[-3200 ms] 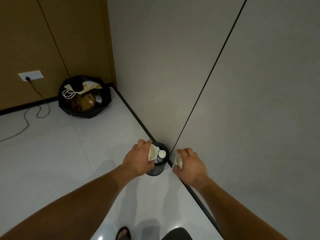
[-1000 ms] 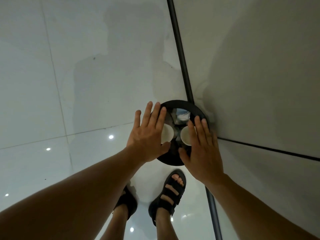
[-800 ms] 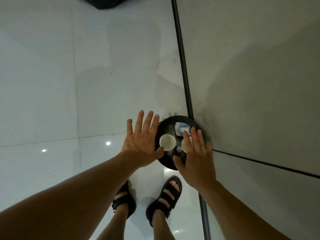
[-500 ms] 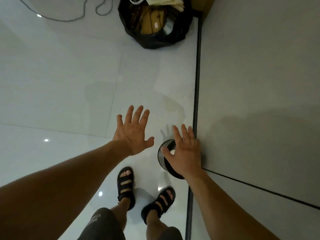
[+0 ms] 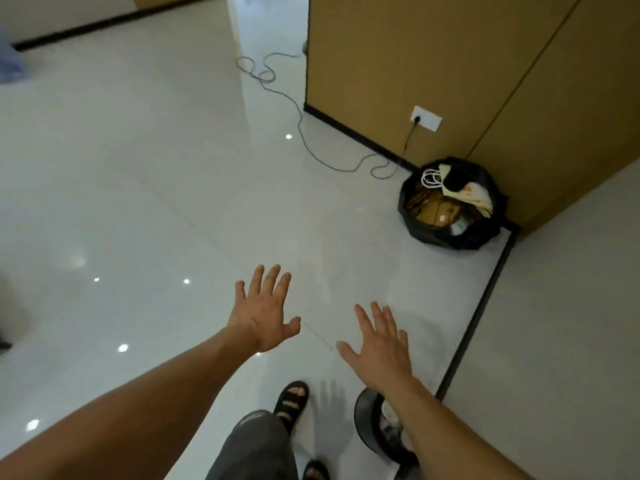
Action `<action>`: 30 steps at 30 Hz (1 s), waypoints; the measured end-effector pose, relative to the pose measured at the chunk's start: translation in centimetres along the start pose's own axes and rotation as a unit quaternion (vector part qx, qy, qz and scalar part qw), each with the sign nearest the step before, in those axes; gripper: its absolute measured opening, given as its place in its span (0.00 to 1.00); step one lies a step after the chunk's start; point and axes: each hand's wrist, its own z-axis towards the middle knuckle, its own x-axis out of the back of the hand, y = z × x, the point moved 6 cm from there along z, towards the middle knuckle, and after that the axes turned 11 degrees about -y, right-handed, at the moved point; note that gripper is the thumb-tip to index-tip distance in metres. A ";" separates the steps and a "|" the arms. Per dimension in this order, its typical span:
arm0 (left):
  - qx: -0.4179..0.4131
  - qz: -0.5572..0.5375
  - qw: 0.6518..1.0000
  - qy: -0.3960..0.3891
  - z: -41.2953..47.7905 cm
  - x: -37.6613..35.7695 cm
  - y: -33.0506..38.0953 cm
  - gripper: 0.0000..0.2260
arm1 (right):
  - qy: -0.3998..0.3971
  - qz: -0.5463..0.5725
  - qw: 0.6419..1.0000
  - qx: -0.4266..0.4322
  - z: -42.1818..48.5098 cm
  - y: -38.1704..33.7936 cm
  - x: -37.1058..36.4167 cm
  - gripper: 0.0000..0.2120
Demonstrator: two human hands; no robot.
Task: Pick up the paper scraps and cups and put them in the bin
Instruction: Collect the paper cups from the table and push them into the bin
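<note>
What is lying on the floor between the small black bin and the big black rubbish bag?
Only bare glossy floor shows in the head view between bin and bag; the right hand hides part.

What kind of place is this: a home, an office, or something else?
Probably an office or a similar indoor room, though a home is possible. It has a glossy tiled floor, tan panel walls with a socket, and a full black rubbish bag beside the wall.
</note>
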 end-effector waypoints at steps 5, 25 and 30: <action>0.101 -0.057 0.993 0.015 -8.7 -2.2 -4.9 0.40 | -0.025 -0.069 0.994 0.076 -2.7 -6.1 0.2 0.39; 0.430 -0.232 0.861 0.139 -46.3 -12.7 -35.5 0.39 | -0.013 -0.232 0.895 0.380 -17.8 -50.1 -10.1 0.38; 0.480 -0.238 0.831 0.152 -55.8 -16.4 -43.7 0.39 | -0.019 -0.246 0.867 0.433 -22.7 -61.4 -15.7 0.38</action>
